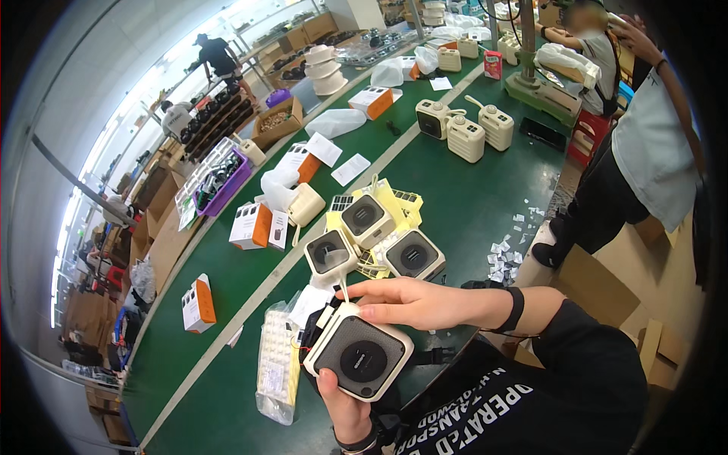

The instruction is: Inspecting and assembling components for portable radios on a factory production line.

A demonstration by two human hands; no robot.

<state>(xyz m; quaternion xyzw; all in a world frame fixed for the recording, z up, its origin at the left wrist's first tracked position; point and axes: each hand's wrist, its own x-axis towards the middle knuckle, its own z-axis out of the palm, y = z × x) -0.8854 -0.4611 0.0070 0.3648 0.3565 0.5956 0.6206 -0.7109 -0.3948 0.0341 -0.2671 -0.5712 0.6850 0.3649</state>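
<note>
A cream portable speaker [362, 356] with a dark grille sits tilted in front of me. My left hand [347, 406] grips its lower left corner, thumb on the front and the other fingers hidden behind. Along the top edge lies my right hand [406, 301], its thumb on the casing and its fingertips at the cord strap [345, 290]. Black parts and thin red wires show at the speaker's left side. Just beyond are three similar speakers [364, 218] on yellow sheets [394, 201]. A clear-wrapped pack of cream pieces [277, 368] lies to the left.
The green table [227, 379] carries white-and-orange boxes [250, 225], plastic bags and several more speakers [465, 139]. A purple crate [221, 182] stands at the left edge. Small white scraps [503, 258] lie right. A person [652, 129] stands at the right; others are farther back.
</note>
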